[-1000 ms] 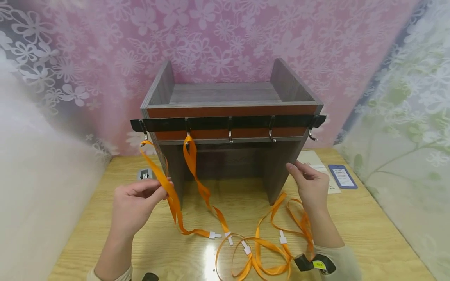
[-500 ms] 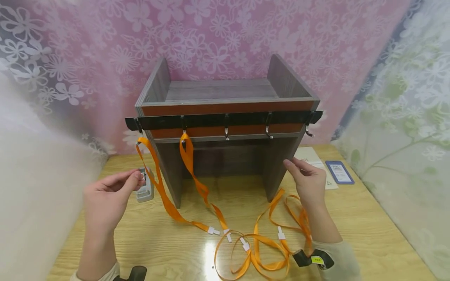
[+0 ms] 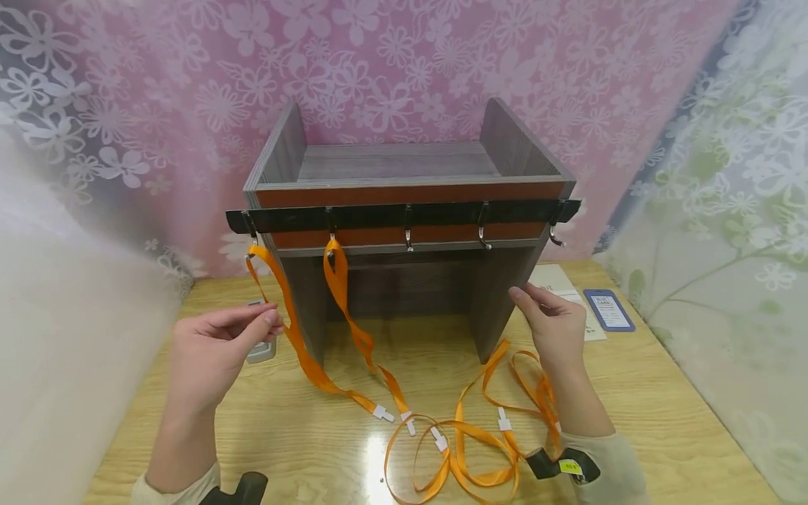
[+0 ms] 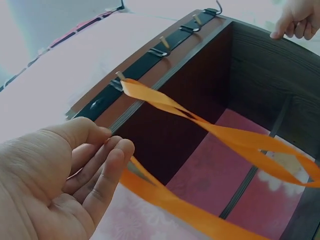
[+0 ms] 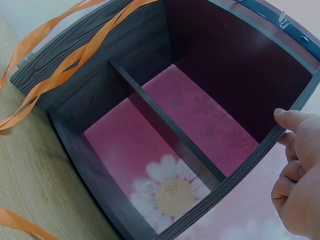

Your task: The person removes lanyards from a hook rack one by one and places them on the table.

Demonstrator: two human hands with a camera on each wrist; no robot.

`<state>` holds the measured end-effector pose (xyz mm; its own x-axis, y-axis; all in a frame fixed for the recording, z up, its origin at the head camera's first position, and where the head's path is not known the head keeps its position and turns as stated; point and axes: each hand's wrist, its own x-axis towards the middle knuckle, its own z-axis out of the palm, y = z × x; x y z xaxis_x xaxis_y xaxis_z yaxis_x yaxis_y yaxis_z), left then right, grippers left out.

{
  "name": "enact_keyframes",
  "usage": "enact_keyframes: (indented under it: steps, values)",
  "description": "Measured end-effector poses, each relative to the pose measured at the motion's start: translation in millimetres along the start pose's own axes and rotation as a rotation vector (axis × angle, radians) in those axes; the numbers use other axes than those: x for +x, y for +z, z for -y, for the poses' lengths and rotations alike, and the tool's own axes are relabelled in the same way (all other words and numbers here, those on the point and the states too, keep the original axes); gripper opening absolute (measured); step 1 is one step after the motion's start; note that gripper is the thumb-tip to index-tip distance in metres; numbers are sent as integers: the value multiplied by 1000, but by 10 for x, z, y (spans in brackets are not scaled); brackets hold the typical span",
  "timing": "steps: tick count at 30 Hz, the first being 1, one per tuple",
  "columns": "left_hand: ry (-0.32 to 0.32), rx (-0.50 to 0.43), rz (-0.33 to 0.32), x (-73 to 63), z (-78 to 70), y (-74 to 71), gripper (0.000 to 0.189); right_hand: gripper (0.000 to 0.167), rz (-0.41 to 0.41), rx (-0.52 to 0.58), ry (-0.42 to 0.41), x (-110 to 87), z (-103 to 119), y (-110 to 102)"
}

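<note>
Beside the orange lanyard (image 3: 301,358) on the leftmost hook hovers my left hand (image 3: 211,351), thumb and fingertips close together at its rear strand. Whether they pinch the strand is hidden. Another lanyard (image 3: 338,280) hangs from the second hook. My right hand (image 3: 554,322) grips the front edge of the right side panel of a grey wooden shelf (image 3: 505,294). In the right wrist view its thumb (image 5: 290,119) lies on the edge, with curled fingers on the outer side. A black hook rail (image 3: 379,216) runs across the shelf's front.
Several loose orange lanyards (image 3: 486,484) with white clips lie on the table (image 3: 303,456) at front right. A blue card holder (image 3: 609,310) and a paper sheet (image 3: 593,326) sit at the right. A grey device (image 3: 261,351) is partly behind my left hand.
My left hand released the left lanyard and drew away leftward, then came back right to its rear strand. The lanyard swung onto its hook. My right hand stays on the panel.
</note>
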<state>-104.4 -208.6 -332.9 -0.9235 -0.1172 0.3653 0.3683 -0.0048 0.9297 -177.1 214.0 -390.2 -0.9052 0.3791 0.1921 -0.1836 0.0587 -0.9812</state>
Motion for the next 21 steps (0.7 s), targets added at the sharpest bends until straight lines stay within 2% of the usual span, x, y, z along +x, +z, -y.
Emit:
enact_keyframes:
  steps: [4, 8, 11, 17, 21]
  values:
    - [-56, 95, 32, 26, -2, 63, 24, 24, -16, 30, -9, 2, -3, 8]
    - [-97, 195, 32, 40, 7, 132, 28, 25, -10, 15, -23, -9, -5, 19]
    - [-99, 238, 49, 56, 19, 195, 31, 27, -9, 0, -28, -12, -4, 25]
    - [-66, 218, 125, 114, 61, 355, 31, 30, -11, -5, -29, -6, -12, 21]
    - [-63, 212, 166, 149, 111, 461, 37, 30, -13, -5, -18, -9, -22, 14]
